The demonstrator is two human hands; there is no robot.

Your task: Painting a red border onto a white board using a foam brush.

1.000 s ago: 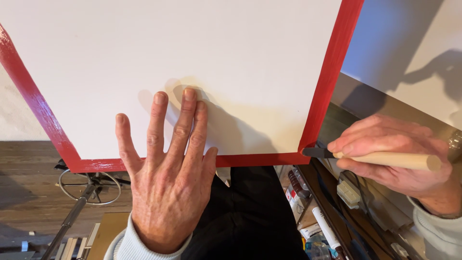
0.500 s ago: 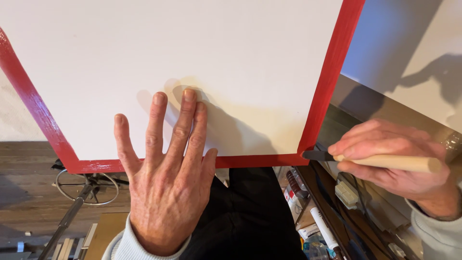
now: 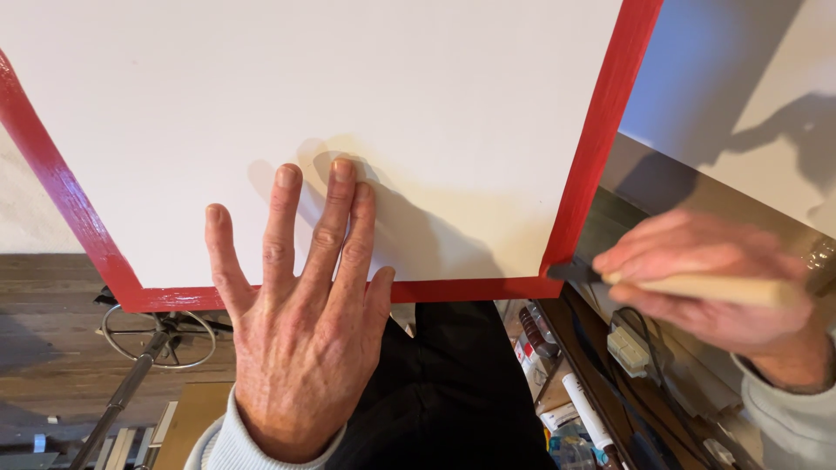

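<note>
A large white canvas (image 3: 331, 96) with a red painted border (image 3: 601, 130) fills the upper view. My left hand (image 3: 300, 322) lies flat against its lower edge, fingers spread, holding nothing. My right hand (image 3: 705, 292) grips a paintbrush with a pale wooden handle (image 3: 714, 289). The brush's dark tip (image 3: 570, 271) touches the canvas's lower right red corner.
Below the canvas are my dark trousers (image 3: 453, 392) and a wooden floor (image 3: 52, 348) with a metal stand base (image 3: 157, 335). Paint tubes and a white marker (image 3: 588, 422) lie in a cluttered spot at the lower right. A white wall (image 3: 749, 104) is on the right.
My right hand and the brush have shifted a little; the hand is blurred now. My left hand stays flat on the canvas edge.
</note>
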